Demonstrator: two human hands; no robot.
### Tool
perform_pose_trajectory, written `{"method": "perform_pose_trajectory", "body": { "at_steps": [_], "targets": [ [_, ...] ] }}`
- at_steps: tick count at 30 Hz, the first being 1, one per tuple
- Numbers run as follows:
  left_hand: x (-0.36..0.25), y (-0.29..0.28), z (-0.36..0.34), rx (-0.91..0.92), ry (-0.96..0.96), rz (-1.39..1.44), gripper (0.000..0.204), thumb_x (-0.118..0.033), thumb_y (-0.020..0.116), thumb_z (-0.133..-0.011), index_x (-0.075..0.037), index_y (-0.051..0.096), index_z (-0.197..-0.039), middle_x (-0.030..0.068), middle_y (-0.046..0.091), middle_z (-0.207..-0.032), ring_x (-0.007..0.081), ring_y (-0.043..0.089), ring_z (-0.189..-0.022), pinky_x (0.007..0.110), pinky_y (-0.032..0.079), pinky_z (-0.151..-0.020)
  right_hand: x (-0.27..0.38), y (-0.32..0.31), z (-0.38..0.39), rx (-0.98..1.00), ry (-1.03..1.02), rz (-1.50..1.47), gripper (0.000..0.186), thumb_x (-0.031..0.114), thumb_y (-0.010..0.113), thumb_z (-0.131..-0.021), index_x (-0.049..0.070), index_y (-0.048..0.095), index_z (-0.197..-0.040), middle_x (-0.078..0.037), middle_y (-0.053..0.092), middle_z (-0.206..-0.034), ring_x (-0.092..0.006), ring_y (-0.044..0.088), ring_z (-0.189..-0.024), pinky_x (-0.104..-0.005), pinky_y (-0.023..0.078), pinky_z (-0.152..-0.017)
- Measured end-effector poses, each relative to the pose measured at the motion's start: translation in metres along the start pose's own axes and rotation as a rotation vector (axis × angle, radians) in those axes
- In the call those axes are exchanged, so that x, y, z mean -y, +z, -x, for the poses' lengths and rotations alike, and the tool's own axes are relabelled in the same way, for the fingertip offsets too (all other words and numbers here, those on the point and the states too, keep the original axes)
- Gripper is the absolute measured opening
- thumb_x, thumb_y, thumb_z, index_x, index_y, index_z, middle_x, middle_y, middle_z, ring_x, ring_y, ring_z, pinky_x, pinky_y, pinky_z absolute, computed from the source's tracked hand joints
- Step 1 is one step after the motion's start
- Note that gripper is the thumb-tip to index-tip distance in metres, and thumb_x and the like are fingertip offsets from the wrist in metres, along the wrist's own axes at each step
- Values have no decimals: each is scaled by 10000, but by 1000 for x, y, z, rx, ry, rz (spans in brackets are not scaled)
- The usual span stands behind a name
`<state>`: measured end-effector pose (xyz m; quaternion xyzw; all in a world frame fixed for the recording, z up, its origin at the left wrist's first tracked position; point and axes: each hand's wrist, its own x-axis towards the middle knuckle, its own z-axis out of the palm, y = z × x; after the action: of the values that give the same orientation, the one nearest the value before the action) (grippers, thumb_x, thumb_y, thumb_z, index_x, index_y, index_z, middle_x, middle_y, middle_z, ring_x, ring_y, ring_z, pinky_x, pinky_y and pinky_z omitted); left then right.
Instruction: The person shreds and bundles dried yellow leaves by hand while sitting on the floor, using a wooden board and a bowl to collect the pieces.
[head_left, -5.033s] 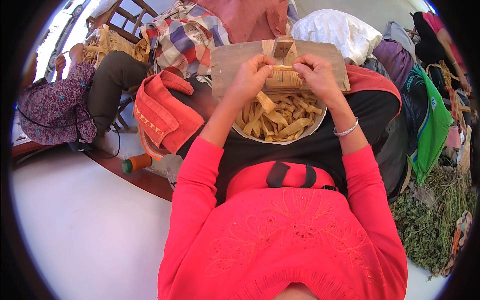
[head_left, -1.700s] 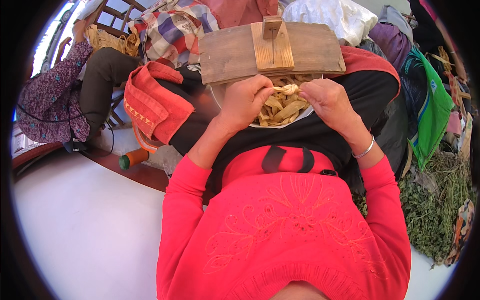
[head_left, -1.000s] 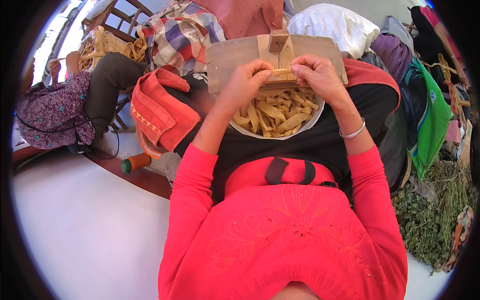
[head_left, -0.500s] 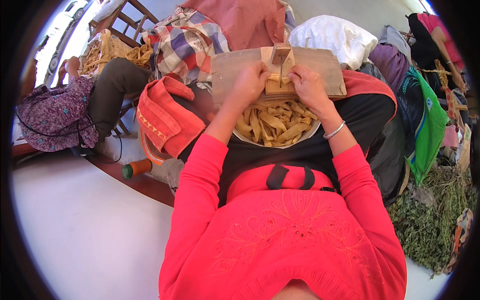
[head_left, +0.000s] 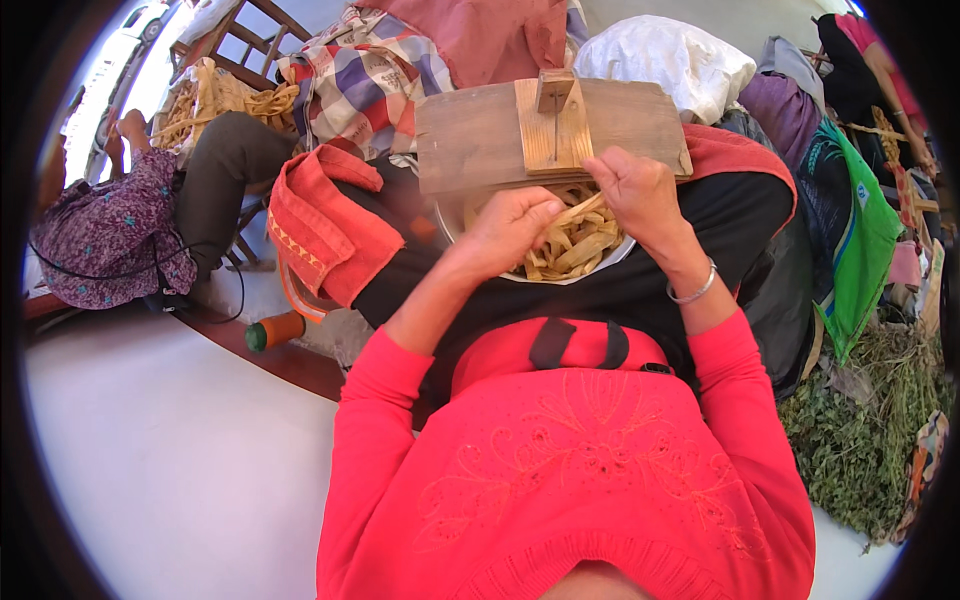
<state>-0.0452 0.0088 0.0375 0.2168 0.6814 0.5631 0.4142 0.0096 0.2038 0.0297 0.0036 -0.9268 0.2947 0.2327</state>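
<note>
behind the work sits a fat white sack (head_left: 665, 60). in front of it is a flat wooden board (head_left: 450, 140) with a small wood block (head_left: 555, 92) on top. 1 pale strip (head_left: 580, 210) is between the 2 hands, over a white bowl (head_left: 608, 263) full of more strips (head_left: 575, 255). the left hand (head_left: 515, 230) pinches 1 end, and the right hand (head_left: 640, 195) is curled tight on the other. the strip slants, low at the left hand, higher and farther away at the right. the right hand is nearer the board, by its front edge.
</note>
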Motion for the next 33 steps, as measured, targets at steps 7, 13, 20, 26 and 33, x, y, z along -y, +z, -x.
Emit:
{"method": "perform_pose_trajectory", "body": {
  "at_steps": [7, 13, 20, 26, 33],
  "targets": [
    [-123, 9, 67, 53, 701, -374, 347, -262, 478, -929, 29, 652, -854, 99, 658, -779, 179, 610, -650, 278, 470, -584, 116, -96, 17, 559, -130, -1001, 82, 120, 684, -830, 39, 698, -830, -62, 677, -723, -154, 649, -631, -266, 506, -581],
    [-120, 19, 65, 146, 636, -14, 318, -223, 495, -929, 29, 560, -1112, 87, 635, -902, 116, 600, -759, 262, 483, -650, 119, -98, 7, 101, 164, -1022, 213, 100, 605, -893, -5, 656, -1071, -19, 623, -714, -133, 575, -618, -239, 459, -611],
    [-25, 36, -10, -21, 142, 568, 259, -140, 561, -923, -50, 541, -1165, -34, 503, -759, 27, 426, -656, 175, 362, -566, 35, -13, -3, -179, -11, 23, 104, 134, 594, -837, 110, 659, -914, -25, 589, -657, -254, 564, -571, -334, 438, -531],
    [5, 28, -24, -310, 381, -383, 144, -89, 562, -872, -57, 610, -1004, 26, 559, -688, 163, 540, -589, 293, 444, -540, 15, -5, 13, -4, 48, 185, 148, 190, 614, -869, 107, 680, -973, -60, 633, -737, -237, 596, -644, -317, 453, -545],
    [26, 31, -23, -569, 767, -910, 258, -79, 579, -776, -73, 617, -1031, 74, 628, -894, 268, 623, -765, 356, 493, -609, 4, 26, 41, 301, 848, -1158, 330, 350, 542, -945, 44, 664, -951, 2, 648, -896, -146, 586, -812, -264, 456, -761]
  ]
}}
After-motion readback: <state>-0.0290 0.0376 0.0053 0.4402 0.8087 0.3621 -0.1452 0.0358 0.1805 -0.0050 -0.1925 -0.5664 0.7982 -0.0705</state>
